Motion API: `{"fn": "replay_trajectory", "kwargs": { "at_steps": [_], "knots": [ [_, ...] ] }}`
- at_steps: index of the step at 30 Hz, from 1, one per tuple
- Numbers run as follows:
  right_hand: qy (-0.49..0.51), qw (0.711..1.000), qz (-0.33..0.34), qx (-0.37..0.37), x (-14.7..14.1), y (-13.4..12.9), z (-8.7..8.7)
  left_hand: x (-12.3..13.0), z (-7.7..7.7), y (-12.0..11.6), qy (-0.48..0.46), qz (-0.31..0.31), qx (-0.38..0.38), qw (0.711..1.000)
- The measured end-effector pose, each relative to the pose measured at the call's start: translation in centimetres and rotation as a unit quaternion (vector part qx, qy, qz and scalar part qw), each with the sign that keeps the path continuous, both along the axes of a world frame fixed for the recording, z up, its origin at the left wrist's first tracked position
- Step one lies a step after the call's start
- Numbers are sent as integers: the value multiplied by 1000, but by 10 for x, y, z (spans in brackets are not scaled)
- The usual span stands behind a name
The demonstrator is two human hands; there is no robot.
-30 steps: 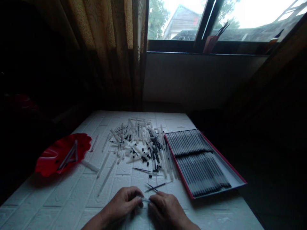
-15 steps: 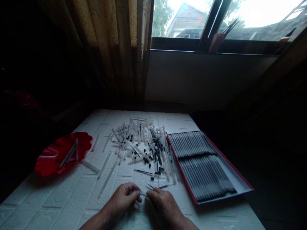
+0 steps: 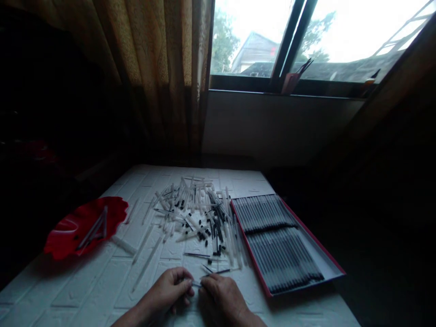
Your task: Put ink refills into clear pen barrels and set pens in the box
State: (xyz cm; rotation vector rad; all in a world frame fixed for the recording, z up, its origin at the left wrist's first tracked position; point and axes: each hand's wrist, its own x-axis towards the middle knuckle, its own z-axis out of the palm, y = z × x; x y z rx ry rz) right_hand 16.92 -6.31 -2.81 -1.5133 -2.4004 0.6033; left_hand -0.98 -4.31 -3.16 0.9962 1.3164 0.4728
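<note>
My left hand and my right hand meet near the table's front edge. Between their fingertips runs a thin, pale pen part, pinched from both sides; its ends are hidden by the fingers. Just beyond my right hand lie a dark thin piece and a pointed one. Further back spreads a loose pile of clear tubes, dark refills and small black caps. To the right, a red-edged box holds two rows of pens with dark ends.
On the left stands a red scalloped dish with several tubes in it. A wide clear tube lies beside it on the white brick-patterned table. Behind are a curtain and a window, with a pink cup on the sill.
The view has tilted up a little, so the table things appear lower and slightly further left. Both hands keep the same pinch on the thin part.
</note>
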Motion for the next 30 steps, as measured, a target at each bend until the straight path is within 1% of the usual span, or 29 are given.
{"fn": "replay_trajectory", "kwargs": {
  "at_steps": [2, 5, 7, 8, 9, 11, 13, 14, 15, 16, 17, 19, 21, 25, 30],
  "knots": [
    [26, 1000, 0, 2, 3, -2, 0, 0, -1, -1, -8, -27, 5, 1000],
    [61, 998, -12, 13, 11, -8, 4, -1, -2, -1, -23, -63, 33, 997],
    [95, 994, -51, 36, 24, -11, 10, -4, -5, 0, -32, -57, 41, 997],
    [118, 988, -83, 51, 35, -11, 14, -6, -7, 1, -35, -46, 38, 998],
    [143, 980, -121, 63, 48, -9, 18, -8, -9, 2, -41, -34, 33, 998],
    [184, 957, -210, 79, 85, -2, 30, -11, -13, 5, -53, -2, 25, 998],
    [178, 934, -297, 89, 131, 10, 42, -12, -17, 6, -63, 28, 23, 997],
    [144, 926, -339, 81, 155, 17, 48, -12, -18, 6, -68, 41, 25, 996],
    [93, 910, -395, 84, 178, 24, 53, -12, -18, 6, -74, 53, 28, 995],
    [22, 897, -435, 76, 198, 30, 57, -11, -18, 6, -79, 62, 30, 995],
    [-54, 885, -460, 57, 215, 36, 59, -10, -18, 5, -84, 69, 32, 994],
    [-99, 873, -476, 40, 239, 44, 61, -7, -18, 4, -92, 84, 37, 992],
    [-129, 870, -475, 21, 249, 48, 57, -6, -18, 3, -96, 92, 40, 990],
    [-183, 868, -462, -9, 249, 51, 43, -8, -23, 4, -98, 99, 41, 989],
    [-224, 861, -456, -31, 250, 54, 32, -15, -30, 8, -99, 68, 16, 993]
  ]
}}
